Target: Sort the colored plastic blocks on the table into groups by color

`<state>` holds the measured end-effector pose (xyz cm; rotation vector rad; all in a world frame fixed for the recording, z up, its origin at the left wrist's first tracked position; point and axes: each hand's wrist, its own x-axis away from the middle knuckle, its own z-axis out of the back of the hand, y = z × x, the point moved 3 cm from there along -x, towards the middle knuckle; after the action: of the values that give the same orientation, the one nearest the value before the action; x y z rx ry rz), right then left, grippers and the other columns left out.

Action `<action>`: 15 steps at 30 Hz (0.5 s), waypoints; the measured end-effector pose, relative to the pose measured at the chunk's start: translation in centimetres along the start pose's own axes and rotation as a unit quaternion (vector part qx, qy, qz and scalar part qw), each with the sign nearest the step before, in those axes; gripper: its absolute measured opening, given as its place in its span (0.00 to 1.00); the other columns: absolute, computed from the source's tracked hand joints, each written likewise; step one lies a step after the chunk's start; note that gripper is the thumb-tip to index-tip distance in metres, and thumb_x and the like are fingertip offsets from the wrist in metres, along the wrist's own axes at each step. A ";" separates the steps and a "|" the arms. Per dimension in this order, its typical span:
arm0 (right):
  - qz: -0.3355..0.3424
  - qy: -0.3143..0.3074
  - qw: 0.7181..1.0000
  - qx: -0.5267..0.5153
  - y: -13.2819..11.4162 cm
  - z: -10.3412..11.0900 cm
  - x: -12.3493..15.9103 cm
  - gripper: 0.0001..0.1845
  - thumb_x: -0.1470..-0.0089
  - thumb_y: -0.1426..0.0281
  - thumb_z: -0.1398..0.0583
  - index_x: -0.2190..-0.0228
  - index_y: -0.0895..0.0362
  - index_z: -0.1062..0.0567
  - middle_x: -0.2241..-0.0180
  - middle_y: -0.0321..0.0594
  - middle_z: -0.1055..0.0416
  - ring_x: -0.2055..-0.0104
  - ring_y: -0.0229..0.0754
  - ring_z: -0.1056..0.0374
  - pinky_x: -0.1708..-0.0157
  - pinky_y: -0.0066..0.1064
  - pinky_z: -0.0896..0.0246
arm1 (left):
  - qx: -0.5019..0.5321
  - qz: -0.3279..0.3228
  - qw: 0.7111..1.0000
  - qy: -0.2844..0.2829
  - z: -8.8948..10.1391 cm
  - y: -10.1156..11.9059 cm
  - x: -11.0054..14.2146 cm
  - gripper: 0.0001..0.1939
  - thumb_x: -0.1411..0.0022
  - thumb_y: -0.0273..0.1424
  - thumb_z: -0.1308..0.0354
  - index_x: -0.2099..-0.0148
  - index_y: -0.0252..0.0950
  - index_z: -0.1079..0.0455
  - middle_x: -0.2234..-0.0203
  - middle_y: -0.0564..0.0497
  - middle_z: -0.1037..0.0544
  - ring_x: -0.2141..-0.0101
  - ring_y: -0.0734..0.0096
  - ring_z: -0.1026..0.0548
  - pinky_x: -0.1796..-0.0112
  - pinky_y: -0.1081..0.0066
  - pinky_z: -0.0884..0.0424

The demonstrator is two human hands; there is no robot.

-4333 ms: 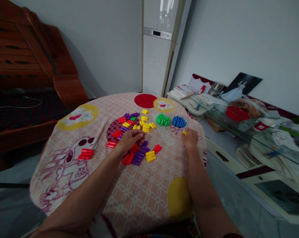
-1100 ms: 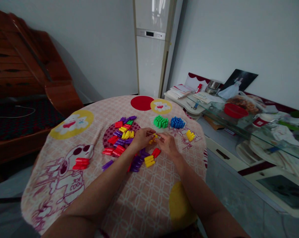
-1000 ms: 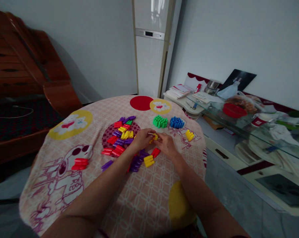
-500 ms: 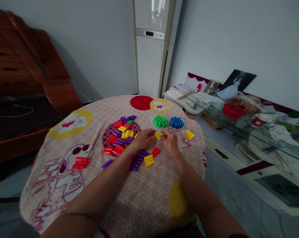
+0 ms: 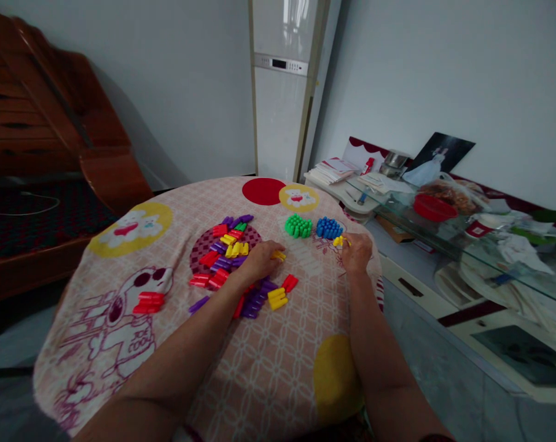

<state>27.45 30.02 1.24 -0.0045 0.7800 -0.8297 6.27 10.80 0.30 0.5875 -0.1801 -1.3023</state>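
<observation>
Right hand (image 5: pixel 357 252): you've swung it right of the blue pieces (image 5: pixel 329 228), pinching yellow pieces (image 5: pixel 338 241) — apparently carried across.
Left hand (image 5: pixel 265 259): left of them, grip unclear.

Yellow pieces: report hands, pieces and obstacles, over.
Left hand at yellow piece. Right hand at more yellow pieces, blue cluster just beyond. Purple pieces beside left forearm.

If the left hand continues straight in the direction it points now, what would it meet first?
Beyond the yellow pieces at its fingers, the left hand would probably meet the green cluster first; the exact depth is unclear from this view.
</observation>
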 end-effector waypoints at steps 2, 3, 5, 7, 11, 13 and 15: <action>-0.003 -0.013 1.000 0.009 0.4 -0.2 0.1 0.13 0.47 0.77 0.44 0.67 0.57 0.19 0.64 0.48 0.23 0.57 0.51 0.34 0.50 0.42 0.43 | -0.023 -0.015 1.000 -0.011 -0.1 0.2 0.0 0.19 0.45 0.25 0.42 0.50 0.34 0.23 0.51 0.42 0.21 0.50 0.57 0.23 0.46 0.62 0.30; -0.002 -0.016 1.000 0.011 0.5 -0.4 0.1 0.13 0.48 0.77 0.44 0.68 0.57 0.19 0.65 0.47 0.23 0.58 0.50 0.34 0.51 0.43 0.43 | -0.037 -0.024 0.999 -0.018 -0.2 0.3 0.1 0.20 0.44 0.24 0.43 0.50 0.34 0.23 0.50 0.41 0.21 0.49 0.57 0.24 0.45 0.62 0.31; 0.002 -0.016 1.000 0.009 0.6 -0.6 0.3 0.13 0.48 0.77 0.45 0.70 0.57 0.19 0.67 0.47 0.23 0.59 0.50 0.35 0.51 0.43 0.43 | -0.056 -0.038 0.997 -0.031 -0.4 0.4 0.1 0.20 0.45 0.21 0.44 0.50 0.34 0.23 0.51 0.40 0.21 0.49 0.57 0.24 0.44 0.60 0.32; 0.003 -0.016 1.000 0.008 0.7 -0.8 0.4 0.14 0.49 0.78 0.45 0.71 0.57 0.19 0.68 0.48 0.24 0.60 0.50 0.35 0.52 0.44 0.43 | -0.058 -0.050 0.996 -0.037 -0.6 0.5 0.1 0.21 0.45 0.20 0.45 0.50 0.34 0.23 0.52 0.40 0.20 0.50 0.57 0.24 0.44 0.59 0.33; -0.015 -0.023 0.999 0.016 1.1 -0.9 0.3 0.14 0.49 0.77 0.45 0.71 0.58 0.19 0.68 0.49 0.24 0.60 0.51 0.35 0.52 0.44 0.42 | -0.065 -0.065 0.995 -0.049 -0.7 0.6 0.0 0.21 0.45 0.20 0.45 0.51 0.35 0.23 0.54 0.40 0.20 0.52 0.57 0.24 0.46 0.59 0.31; -0.018 -0.019 1.000 0.011 1.3 -0.8 0.3 0.13 0.49 0.77 0.45 0.70 0.58 0.19 0.68 0.49 0.24 0.60 0.51 0.35 0.53 0.43 0.41 | -0.067 -0.063 0.994 -0.052 -0.6 0.6 0.1 0.19 0.45 0.20 0.44 0.52 0.34 0.23 0.56 0.39 0.20 0.53 0.56 0.23 0.48 0.60 0.30; -0.012 -0.001 1.000 0.000 1.1 -0.4 0.3 0.13 0.49 0.77 0.45 0.69 0.57 0.19 0.67 0.48 0.24 0.58 0.51 0.35 0.51 0.43 0.40 | -0.054 -0.055 0.996 -0.047 -0.5 0.7 0.1 0.18 0.45 0.21 0.43 0.53 0.35 0.22 0.57 0.39 0.20 0.55 0.56 0.23 0.50 0.61 0.29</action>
<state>28.00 30.71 0.46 -0.0152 0.7790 -0.8524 7.10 10.94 0.18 0.4497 -0.1550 -1.4375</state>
